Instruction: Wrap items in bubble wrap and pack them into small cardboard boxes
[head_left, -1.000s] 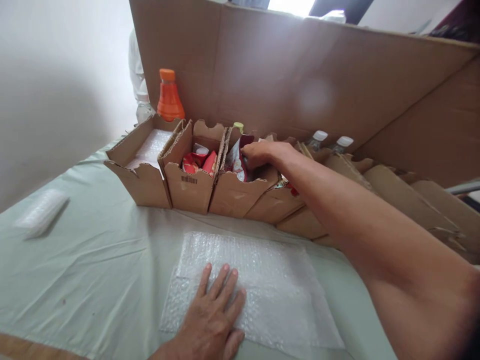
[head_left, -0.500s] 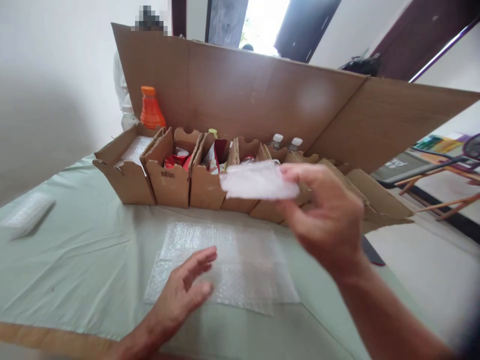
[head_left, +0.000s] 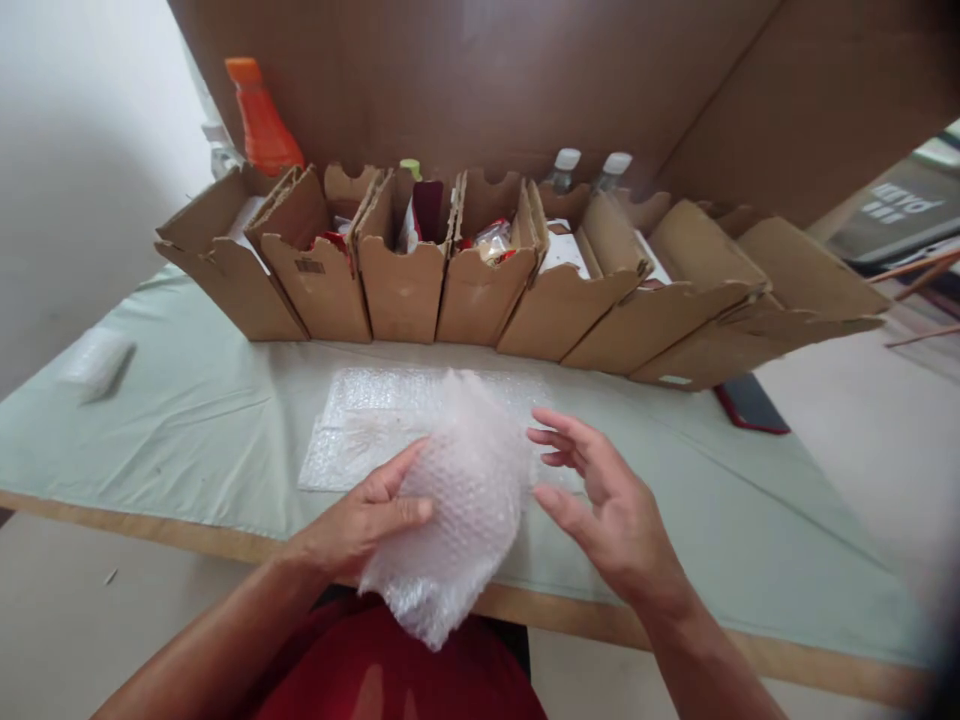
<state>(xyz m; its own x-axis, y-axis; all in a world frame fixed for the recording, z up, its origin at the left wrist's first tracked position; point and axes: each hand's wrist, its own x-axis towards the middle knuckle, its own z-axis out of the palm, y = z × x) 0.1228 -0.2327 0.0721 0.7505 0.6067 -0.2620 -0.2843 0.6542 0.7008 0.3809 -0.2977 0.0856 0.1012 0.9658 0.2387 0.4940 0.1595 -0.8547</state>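
My left hand is closed on the left side of a whitish piece of bubble wrap, with the thumb lying on top. The wrap hangs tilted over the table's front edge, its lower corner pointing down. Whether anything is inside it, I cannot tell. My right hand is just right of the wrap, fingers apart and holding nothing. Under and behind the held piece, flat sheets of clear bubble wrap lie on the green cloth.
A row of cardboard bins holding packets and boxes runs along the back, before a tall cardboard panel. Behind the bins are an orange bottle and white-capped bottles. A bubble-wrapped bundle lies left; a dark flat object, right.
A whitish piece was in my right hand before the bins; bubble wrap is now in my left hand near the front edge. My right hand has come down and opened. The view has tilted downward.
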